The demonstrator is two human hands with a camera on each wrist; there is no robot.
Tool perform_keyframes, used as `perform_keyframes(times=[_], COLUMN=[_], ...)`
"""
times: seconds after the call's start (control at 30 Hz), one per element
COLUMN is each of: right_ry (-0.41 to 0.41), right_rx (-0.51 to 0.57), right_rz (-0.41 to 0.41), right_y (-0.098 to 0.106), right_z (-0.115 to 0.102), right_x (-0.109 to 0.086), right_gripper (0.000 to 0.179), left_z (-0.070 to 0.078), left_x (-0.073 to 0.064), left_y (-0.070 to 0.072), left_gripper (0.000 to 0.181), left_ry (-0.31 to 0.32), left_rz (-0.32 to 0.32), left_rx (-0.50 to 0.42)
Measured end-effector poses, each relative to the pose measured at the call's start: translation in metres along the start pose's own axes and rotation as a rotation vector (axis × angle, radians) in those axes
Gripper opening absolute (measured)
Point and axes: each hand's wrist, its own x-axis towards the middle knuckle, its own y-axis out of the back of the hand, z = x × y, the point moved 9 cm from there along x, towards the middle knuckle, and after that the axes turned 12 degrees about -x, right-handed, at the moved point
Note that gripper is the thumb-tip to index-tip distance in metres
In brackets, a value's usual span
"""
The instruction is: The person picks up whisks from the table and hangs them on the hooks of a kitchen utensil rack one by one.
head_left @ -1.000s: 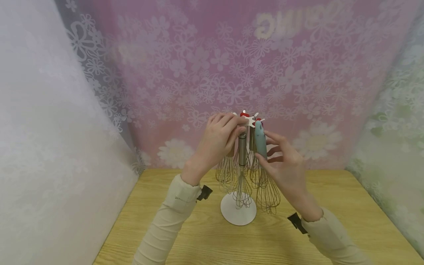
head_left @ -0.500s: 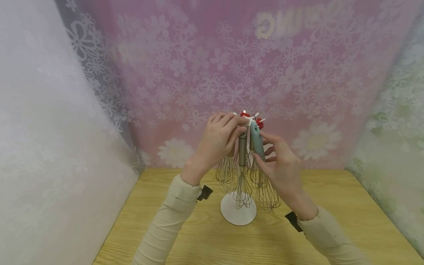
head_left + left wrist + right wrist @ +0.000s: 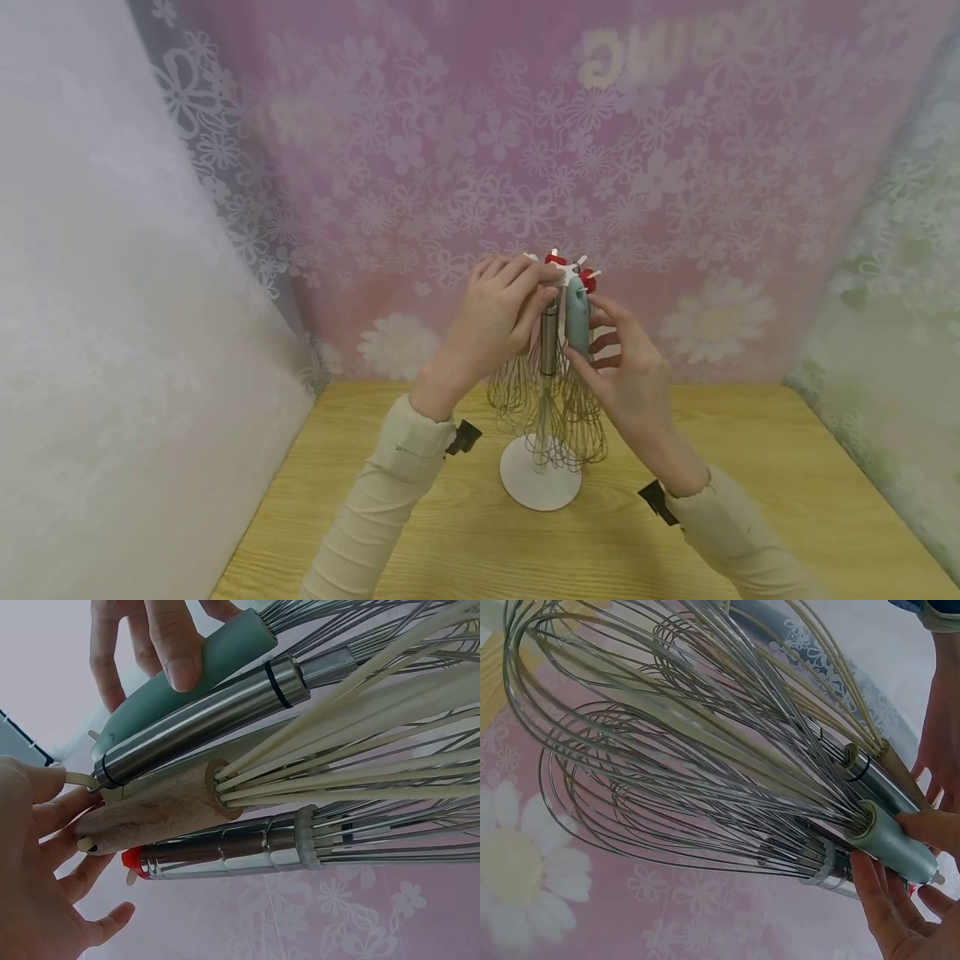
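Observation:
A white whisk stand [image 3: 525, 487] holds several hanging whisks by its hooked top. My left hand [image 3: 498, 300] grips the stand's top; in the left wrist view, its thumb is at the tip of a hook [image 3: 79, 779]. My right hand [image 3: 633, 371] holds the pale green handle of a wire whisk [image 3: 577, 321] between thumb and fingers. That handle's upper end is at a hook on the stand's right side, a hook tip showing through it. Beside it hang a steel-handled whisk [image 3: 202, 720], a wooden-handled whisk [image 3: 157, 817] and a red-topped steel whisk [image 3: 232, 846].
The stand's round base rests on a wood-grain table [image 3: 420, 533]. Another red top [image 3: 555, 259] shows at the back of the stand. A pink flowered backdrop [image 3: 465, 167] rises behind, with pale panels at both sides. The wire loops crowd close together.
My right hand has moved left with the green whisk, its handle swinging nearly upright and its wires shifting left beside the steel whisk. A red top behind has come into view. The left hand stays put.

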Motion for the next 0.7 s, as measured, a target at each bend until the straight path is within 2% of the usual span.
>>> perform_keyframes(times=[0.4, 0.7], right_ry=[-0.027, -0.013], right_rx=[0.028, 0.023], right_rz=[-0.002, 0.005], right_y=[-0.0001, 0.0035], right_z=[0.0044, 0.0027], right_x=[-0.0017, -0.0002], right_gripper=[0.072, 0.069], left_z=[-0.0007, -0.0058], left_x=[0.0012, 0.004], left_y=[0.001, 0.0018], left_gripper=[0.025, 0.025], left_ry=[0.003, 0.028], left_rz=[0.02, 0.041], left_rx=[-0.029, -0.095])
